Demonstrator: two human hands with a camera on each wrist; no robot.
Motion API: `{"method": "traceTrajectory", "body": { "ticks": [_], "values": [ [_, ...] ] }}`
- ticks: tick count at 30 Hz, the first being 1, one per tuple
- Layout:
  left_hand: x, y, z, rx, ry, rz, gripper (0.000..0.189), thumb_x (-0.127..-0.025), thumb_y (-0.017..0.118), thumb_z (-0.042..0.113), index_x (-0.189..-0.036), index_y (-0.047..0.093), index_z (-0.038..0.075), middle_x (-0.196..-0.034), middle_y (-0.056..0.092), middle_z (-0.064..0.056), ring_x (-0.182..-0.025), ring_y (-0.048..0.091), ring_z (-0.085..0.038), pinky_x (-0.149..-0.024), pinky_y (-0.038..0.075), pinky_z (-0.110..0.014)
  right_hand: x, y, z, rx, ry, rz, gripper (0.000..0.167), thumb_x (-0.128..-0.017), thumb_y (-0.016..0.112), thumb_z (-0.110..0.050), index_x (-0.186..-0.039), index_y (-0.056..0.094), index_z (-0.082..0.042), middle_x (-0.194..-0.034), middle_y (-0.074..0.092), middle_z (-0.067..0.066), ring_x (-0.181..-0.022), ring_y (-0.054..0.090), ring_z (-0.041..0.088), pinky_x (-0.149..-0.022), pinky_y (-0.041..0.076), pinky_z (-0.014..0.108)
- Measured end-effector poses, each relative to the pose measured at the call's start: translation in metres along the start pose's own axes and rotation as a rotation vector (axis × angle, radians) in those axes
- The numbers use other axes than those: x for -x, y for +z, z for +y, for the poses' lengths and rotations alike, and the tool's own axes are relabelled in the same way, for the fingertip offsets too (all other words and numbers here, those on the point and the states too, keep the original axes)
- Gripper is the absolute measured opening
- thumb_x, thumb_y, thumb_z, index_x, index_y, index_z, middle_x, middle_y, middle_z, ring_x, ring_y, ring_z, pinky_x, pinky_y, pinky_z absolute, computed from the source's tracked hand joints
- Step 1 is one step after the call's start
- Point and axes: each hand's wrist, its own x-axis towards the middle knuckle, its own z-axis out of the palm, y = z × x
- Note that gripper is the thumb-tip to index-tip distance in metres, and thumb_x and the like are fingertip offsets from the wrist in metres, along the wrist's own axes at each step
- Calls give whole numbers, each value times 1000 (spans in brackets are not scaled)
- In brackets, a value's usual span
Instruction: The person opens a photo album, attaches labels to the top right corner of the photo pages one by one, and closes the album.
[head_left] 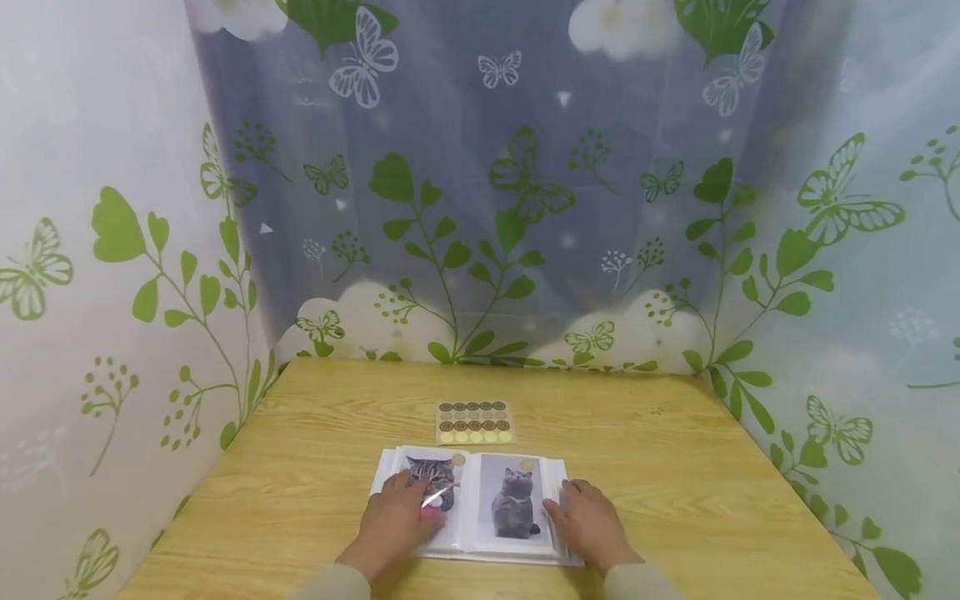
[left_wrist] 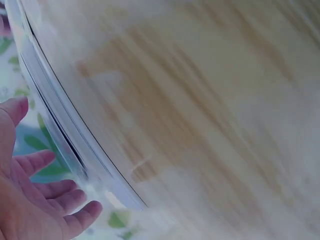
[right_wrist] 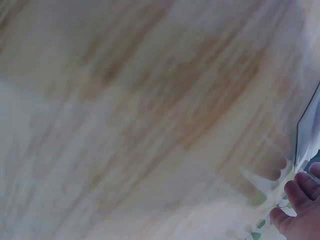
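A small photo album (head_left: 467,537) lies spread on the table with a cat picture on each page. The left page has a tabby cat photo (head_left: 435,471), the right page a grey cat photo (head_left: 513,508). My left hand (head_left: 393,517) rests on the left page, covering part of the tabby photo. Beside its thumb shows a pink and white shape (head_left: 435,504). My right hand (head_left: 592,521) is at the album's right edge, thumb at the page margin. Both wrist views show loosely extended fingers, on the left hand (left_wrist: 40,195) and the right hand (right_wrist: 302,205).
Just behind the album lies a sheet of round stickers (head_left: 474,422) in brown, tan and yellow rows. A round tan sticker (head_left: 527,463) sits near the top of the grey cat page. The wooden table (head_left: 660,442) is bordered by a patterned curtain (head_left: 465,250).
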Motion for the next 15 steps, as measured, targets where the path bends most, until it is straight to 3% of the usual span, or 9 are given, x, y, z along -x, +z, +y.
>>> {"method": "traceTrajectory", "body": {
  "ticks": [7,15],
  "values": [
    [-1,-11,-31,13,-145,-25,65,-88,71,45,-128,59,-4,-127,53,-33,-118,50,-51,-93,43,-66,-3,1,-2,-12,6,-21,55,-98,59,-34,-129,56,12,-129,56,30,-121,52,45,-104,40,57],
    [-3,-11,-53,41,-198,-44,68,-90,68,43,-132,53,-8,-124,54,-33,-116,51,-51,-93,43,-66,-3,2,-8,-31,-13,-79,61,-99,58,-37,-137,50,10,-141,48,29,-133,43,43,-111,33,55]
  ]
}}
